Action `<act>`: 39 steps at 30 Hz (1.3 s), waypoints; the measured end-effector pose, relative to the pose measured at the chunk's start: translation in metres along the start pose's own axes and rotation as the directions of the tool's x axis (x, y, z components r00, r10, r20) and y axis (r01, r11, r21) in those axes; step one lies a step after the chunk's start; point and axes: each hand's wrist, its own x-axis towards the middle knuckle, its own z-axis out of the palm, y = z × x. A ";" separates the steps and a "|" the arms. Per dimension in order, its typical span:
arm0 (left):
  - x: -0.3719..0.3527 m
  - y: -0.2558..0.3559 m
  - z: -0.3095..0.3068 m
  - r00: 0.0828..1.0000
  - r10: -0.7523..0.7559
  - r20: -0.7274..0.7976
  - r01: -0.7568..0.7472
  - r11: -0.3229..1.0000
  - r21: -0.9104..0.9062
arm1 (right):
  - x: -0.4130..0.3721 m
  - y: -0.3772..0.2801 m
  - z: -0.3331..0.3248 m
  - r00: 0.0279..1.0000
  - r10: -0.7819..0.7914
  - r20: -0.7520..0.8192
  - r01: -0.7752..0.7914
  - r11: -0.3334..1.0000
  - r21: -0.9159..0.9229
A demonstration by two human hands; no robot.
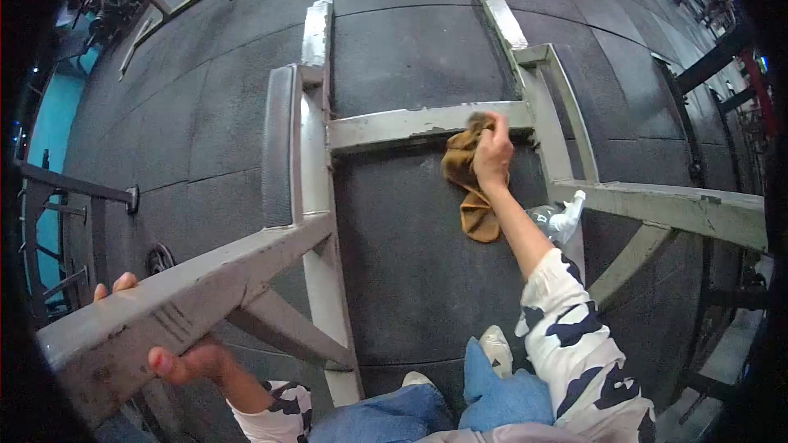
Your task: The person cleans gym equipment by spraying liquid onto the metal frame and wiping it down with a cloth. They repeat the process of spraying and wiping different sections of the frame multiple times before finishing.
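My right hand (492, 156) is closed around a brown cloth (465, 160) at the right part of the light-grey metal crossbar (394, 125). Part of the cloth hangs down below the bar over the dark floor. At the lower left, my left hand (193, 361) grips a thick metal beam (209, 279) of the same frame, thumb on the near side and fingertips over the far side. A clear spray bottle (543, 215) with a white trigger head (568, 217) stands just right of my right forearm, partly hidden by it.
A padded grey upright (281, 143) rises on the frame's left side. Another long beam (673, 207) runs out to the right. My shoes (496, 349) are on the black rubber floor (402, 271) inside the frame. Gym racks (78, 230) stand at the far left.
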 end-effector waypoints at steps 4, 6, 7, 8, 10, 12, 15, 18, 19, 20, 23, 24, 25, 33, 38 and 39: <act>0.002 -0.004 -0.003 0.999 0.006 0.039 -0.006 1.000 -0.008 | -0.048 -0.077 -0.008 0.824 -0.212 0.525 0.164 0.977 0.137; 0.001 -0.005 -0.003 1.000 -0.002 0.029 0.002 1.000 -0.025 | -0.093 -0.096 -0.021 0.611 -0.122 0.783 0.039 0.991 0.124; 0.001 -0.003 -0.002 1.000 -0.008 0.014 0.008 1.000 -0.031 | -0.115 -0.101 -0.027 0.534 -0.082 0.841 0.049 0.997 0.066; 0.000 -0.001 0.000 1.000 -0.014 0.000 0.014 0.999 -0.038 | -0.133 -0.105 -0.037 0.461 -0.125 0.879 0.039 0.992 0.121; 0.000 0.003 0.003 1.000 -0.013 -0.004 0.013 1.000 -0.003 | -0.160 -0.104 -0.050 0.377 -0.076 0.923 -0.063 0.992 0.108; 0.000 0.005 0.004 1.000 -0.008 -0.006 0.009 1.000 0.028 | -0.184 -0.075 -0.058 0.433 -0.117 0.894 -0.034 0.989 0.145; 0.001 0.003 0.001 1.000 0.019 0.019 -0.019 0.999 0.025 | -0.189 -0.043 -0.095 0.631 -0.101 0.769 0.014 0.993 0.119; 0.002 0.000 -0.001 0.999 0.035 0.002 -0.035 0.999 0.034 | -0.187 -0.006 -0.148 0.794 0.324 0.514 -0.346 0.937 -0.057; 0.003 -0.002 -0.004 0.999 0.043 0.007 -0.044 0.998 0.048 | -0.194 0.027 -0.160 0.793 0.473 0.383 -0.513 0.858 0.002; 0.003 -0.003 -0.005 0.999 0.051 0.012 -0.052 0.997 0.063 | -0.192 0.040 -0.175 0.761 0.583 0.284 -0.635 0.758 0.147; 0.004 -0.005 -0.005 0.998 0.054 0.015 -0.054 0.998 0.017 | -0.179 0.063 -0.203 0.839 0.539 0.075 -0.543 0.836 0.074; 0.003 -0.004 -0.004 0.999 0.053 0.012 -0.054 0.998 0.015 | -0.171 0.064 -0.203 0.842 0.535 0.073 -0.540 0.839 0.074; 0.003 -0.003 -0.003 0.998 0.058 0.012 -0.058 0.998 0.015 | -0.161 0.066 -0.200 0.929 0.366 0.045 -0.367 0.930 -0.001; 0.000 0.005 0.007 0.989 0.135 -0.053 -0.134 0.991 0.022 | -0.090 0.081 -0.152 0.998 0.057 0.025 -0.062 0.967 0.248; 0.002 -0.004 0.003 0.991 0.127 -0.038 -0.127 0.992 0.003 | -0.075 0.068 -0.144 0.987 0.057 0.148 -0.087 0.976 0.199; 0.002 -0.003 0.001 0.991 0.130 -0.044 -0.129 0.992 0.012 | -0.070 0.052 -0.140 0.986 0.053 0.156 -0.085 0.975 0.205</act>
